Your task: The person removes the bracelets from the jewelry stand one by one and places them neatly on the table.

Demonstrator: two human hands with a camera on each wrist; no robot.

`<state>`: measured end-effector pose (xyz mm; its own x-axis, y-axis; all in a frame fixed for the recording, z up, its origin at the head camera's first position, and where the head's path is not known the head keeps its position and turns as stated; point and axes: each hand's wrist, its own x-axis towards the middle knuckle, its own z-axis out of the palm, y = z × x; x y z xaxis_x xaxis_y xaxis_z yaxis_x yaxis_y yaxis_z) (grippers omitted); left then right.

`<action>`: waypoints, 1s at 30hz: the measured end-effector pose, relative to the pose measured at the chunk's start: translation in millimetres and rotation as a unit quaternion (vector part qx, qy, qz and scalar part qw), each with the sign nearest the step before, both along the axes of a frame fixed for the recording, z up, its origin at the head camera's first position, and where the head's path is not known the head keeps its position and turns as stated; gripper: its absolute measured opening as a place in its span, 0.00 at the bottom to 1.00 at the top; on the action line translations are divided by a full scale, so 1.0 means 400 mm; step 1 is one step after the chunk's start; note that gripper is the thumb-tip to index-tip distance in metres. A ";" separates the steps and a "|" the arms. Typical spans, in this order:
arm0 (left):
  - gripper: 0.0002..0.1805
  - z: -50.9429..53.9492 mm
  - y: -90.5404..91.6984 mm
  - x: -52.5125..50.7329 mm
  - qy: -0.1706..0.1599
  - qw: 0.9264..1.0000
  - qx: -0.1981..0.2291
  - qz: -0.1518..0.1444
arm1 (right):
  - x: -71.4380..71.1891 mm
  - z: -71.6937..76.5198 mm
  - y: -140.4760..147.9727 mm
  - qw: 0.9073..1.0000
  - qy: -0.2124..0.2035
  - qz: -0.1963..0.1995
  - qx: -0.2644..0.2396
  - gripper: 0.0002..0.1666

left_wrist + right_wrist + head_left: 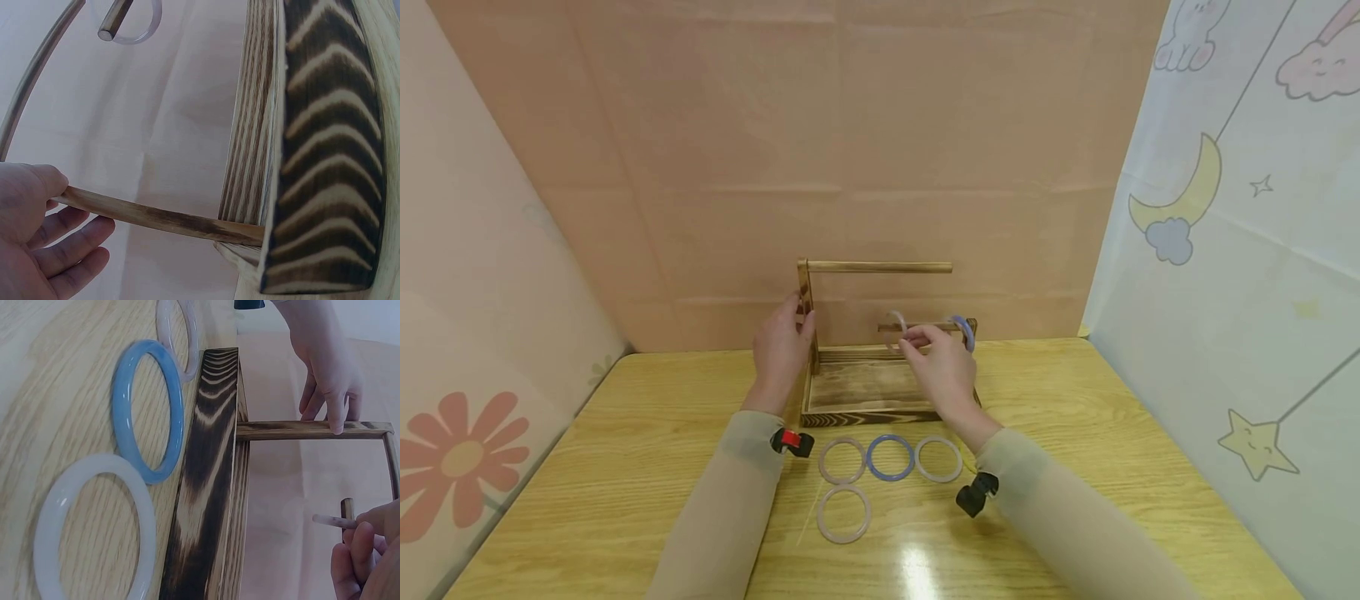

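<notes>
A wooden stand (880, 418) with a tray base has a tall left post carrying a long upper rod (880, 267) and a shorter, lower rod (116, 20) at the right. My left hand (781, 350) grips the left post (156, 217), thumb and fingers on either side. My right hand (946, 371) pinches a pale translucent ring (334, 520) at the free end of the lower rod; in the left wrist view this ring surrounds the rod's tip. A blue ring (964, 332) hangs on the lower rod close to the right post.
In front of the stand, a blue ring (891, 457) lies on the table (625, 467) between a pinkish ring (842, 461) and a white ring (938, 459). Another pale ring (844, 514) lies nearer. A beige cloth wall stands behind, with patterned walls at both sides.
</notes>
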<state>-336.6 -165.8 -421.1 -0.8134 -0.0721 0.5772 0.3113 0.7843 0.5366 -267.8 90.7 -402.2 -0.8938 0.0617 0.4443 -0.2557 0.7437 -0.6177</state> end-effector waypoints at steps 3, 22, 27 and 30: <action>0.22 -0.001 0.000 0.000 0.001 1.000 0.001 -0.001 | 0.000 0.002 -0.005 1.000 -0.002 0.003 0.004 0.11; 0.23 -0.006 -0.009 -0.006 0.007 1.000 -0.008 0.004 | 0.009 0.003 -0.017 1.000 -0.012 0.005 0.012 0.11; 0.23 -0.009 -0.012 -0.008 0.006 1.000 -0.006 0.002 | 0.011 0.001 -0.018 1.000 -0.014 0.008 0.014 0.11; 0.22 -0.010 -0.015 -0.010 0.005 1.000 -0.007 0.002 | 0.016 0.000 -0.018 1.000 -0.020 0.012 0.013 0.12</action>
<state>-340.4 -171.6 -425.2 -0.8068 -0.0671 0.5870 0.3144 0.7925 0.5226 -261.5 83.6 -402.3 -0.9117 0.0296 0.4097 -0.2488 0.7538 -0.6081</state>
